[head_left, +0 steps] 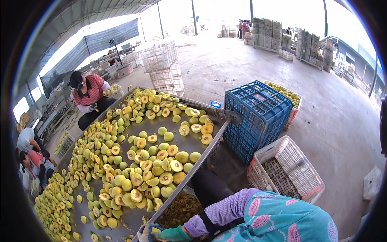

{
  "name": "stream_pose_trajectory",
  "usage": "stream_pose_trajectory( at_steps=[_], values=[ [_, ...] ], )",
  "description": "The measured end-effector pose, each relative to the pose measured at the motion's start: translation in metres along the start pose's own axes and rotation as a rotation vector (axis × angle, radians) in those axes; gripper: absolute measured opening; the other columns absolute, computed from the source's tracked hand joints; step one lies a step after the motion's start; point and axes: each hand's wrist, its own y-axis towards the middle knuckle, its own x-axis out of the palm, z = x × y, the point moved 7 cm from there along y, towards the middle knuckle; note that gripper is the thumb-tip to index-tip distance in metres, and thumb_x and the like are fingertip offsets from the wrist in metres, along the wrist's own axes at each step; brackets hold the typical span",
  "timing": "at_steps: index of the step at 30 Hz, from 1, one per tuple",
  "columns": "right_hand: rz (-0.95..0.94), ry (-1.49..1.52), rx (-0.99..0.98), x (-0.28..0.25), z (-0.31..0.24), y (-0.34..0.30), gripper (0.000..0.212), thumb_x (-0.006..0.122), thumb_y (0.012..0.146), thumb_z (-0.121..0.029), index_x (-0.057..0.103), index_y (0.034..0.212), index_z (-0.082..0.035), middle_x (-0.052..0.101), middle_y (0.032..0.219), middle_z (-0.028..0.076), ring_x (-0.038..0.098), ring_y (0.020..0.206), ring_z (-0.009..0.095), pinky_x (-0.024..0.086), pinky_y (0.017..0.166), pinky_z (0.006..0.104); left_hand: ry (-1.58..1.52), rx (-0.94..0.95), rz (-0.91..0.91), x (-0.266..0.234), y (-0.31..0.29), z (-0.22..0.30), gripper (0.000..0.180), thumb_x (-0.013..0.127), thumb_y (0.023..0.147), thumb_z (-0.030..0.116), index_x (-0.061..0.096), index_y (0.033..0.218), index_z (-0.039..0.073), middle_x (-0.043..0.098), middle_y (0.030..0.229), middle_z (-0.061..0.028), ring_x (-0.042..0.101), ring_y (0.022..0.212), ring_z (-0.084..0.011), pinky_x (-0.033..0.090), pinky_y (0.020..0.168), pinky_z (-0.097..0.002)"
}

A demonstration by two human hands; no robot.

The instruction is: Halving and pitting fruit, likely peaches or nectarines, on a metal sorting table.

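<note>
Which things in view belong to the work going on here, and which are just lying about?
Likely part of the work:
yellow-green fruit, many pieces cut open
metal table under the fruit
gloved hand at the table's edge

Apparently just standing about:
blue crate
open white crate near it
stack of white crates beyond the table

We tag the halved stone fruit (165, 178) yellow-green on the skin, yellow to orange on cut faces, brown centres. Metal table (189, 143): grey. Right, plastic crate (274, 121): blue; nearer crate (300, 161): off-white. Near, we log a lilac striped sleeve (225, 209), green cuff (174, 234), turquoise shirt (282, 213) with pink leaf-like motifs. Far left: red patterned shirt (94, 85), black cap (75, 78).
</note>
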Motion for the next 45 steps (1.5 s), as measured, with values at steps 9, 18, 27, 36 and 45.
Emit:
stream_pose_trajectory(
  at_steps=[9,18,27,36,45],
  values=[
    [-0.412,0.236,0.357,0.049,0.022,-0.015,0.036,0.045,0.089,-0.049,0.047,0.073,-0.018,0.037,0.045,-0.004,0.035,0.032,0.008,0.029,0.030,0.0227,-0.588,-0.448,0.262,-0.027,-0.058,-0.109,0.025,0.055,0.087,0.024,0.057,0.083,-0.001,0.059,0.080,-0.0126,0.057,0.071,-0.0168,0.047,0.059,-0.0286],
    [-0.425,0.037,0.074,0.061,-0.024,-0.049,0.043,0.038,0.092,-0.053,0.045,0.077,-0.013,0.035,0.047,-0.004,0.030,0.032,0.009,0.023,0.030,0.0226,-0.672,-0.408,0.904,-0.078,-0.117,-0.047,0.027,0.051,0.091,0.027,0.061,0.093,0.001,0.061,0.082,-0.0052,0.059,0.072,-0.0172,0.049,0.066,-0.0259],
    [0.257,-0.021,-0.008,-0.058,0.009,-0.031,0.044,0.041,0.089,-0.055,0.047,0.080,-0.013,0.046,0.056,0.001,0.042,0.040,0.015,0.033,0.035,0.0302,1.003,-0.020,0.333,-0.060,0.092,0.022,0.028,0.060,0.078,0.027,0.062,0.098,0.008,0.062,0.096,-0.0133,0.060,0.089,-0.0322,0.046,0.080,-0.0397],
    [0.583,-0.435,-0.678,-0.059,-0.068,-0.061,0.045,0.045,0.091,-0.041,0.056,0.092,0.002,0.057,0.068,0.015,0.056,0.065,0.026,0.044,0.064,0.0379,0.983,-0.307,-0.273,-0.016,0.105,-0.043,0.042,0.064,0.073,0.023,0.053,0.111,0.008,0.060,0.100,-0.0200,0.058,0.094,-0.0365,0.047,0.083,-0.0402],
    [0.697,-1.022,-0.960,-0.008,-0.097,-0.046,0.039,0.046,0.092,-0.038,0.047,0.086,0.000,0.054,0.058,0.022,0.055,0.056,0.042,0.042,0.049,0.0480,-0.982,-0.334,0.449,-0.019,0.015,-0.034,0.029,0.049,0.093,0.019,0.047,0.115,0.001,0.056,0.106,-0.0162,0.061,0.092,-0.0276,0.051,0.083,-0.0397]
  ],
)
